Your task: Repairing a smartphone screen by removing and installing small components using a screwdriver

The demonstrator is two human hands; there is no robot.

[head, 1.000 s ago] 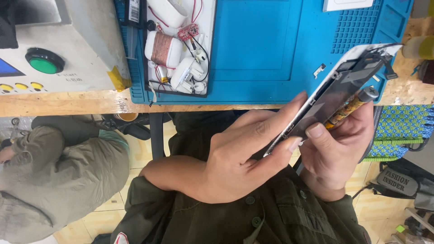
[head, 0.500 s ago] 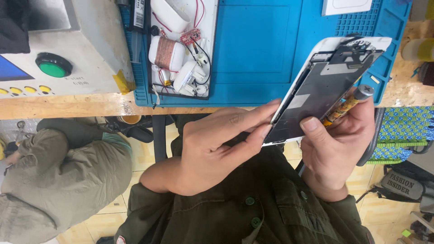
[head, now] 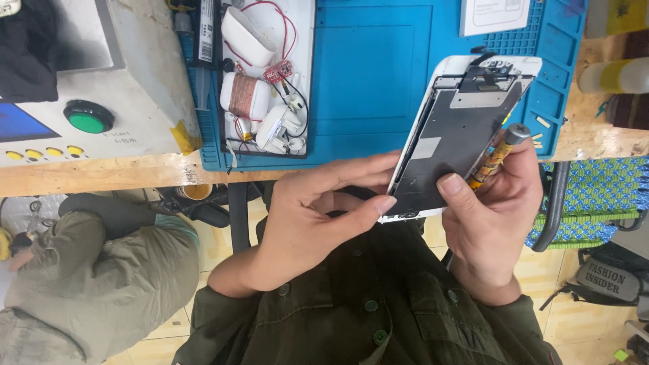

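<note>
Left hand (head: 311, 216) gripped the lower left edge of a phone screen assembly (head: 460, 128), fingers (head: 358, 169) curled narrow against its side, thumb under the bottom corner. Right hand (head: 490, 209) closed on the same panel from the other side, thumb pressed on its dark metal back plate; a yellow-patterned screwdriver (head: 497, 152) was tucked between that hand's fingers and the panel's right edge. Panel was tilted, back side up, white frame showing along the top and left.

Beyond the left fingertips, a white tray (head: 304, 81) lay on the mat. In it: a copper wire coil (head: 242, 94), a small red circuit board (head: 279, 70), white plastic housings and thin red and black wires, all close together.

Beyond both hands, a blue work mat (head: 368, 67) covered a wooden bench (head: 101, 177). Well to the left of the left hand stood a grey machine (head: 135, 101) with a green button (head: 88, 116). Past the right fingers a yellow-and-white cylinder (head: 618, 76) lay on the bench. Below the bench, tiled floor, a woven blue-green seat (head: 595, 192), and another person in olive clothing (head: 88, 277) at left.
</note>
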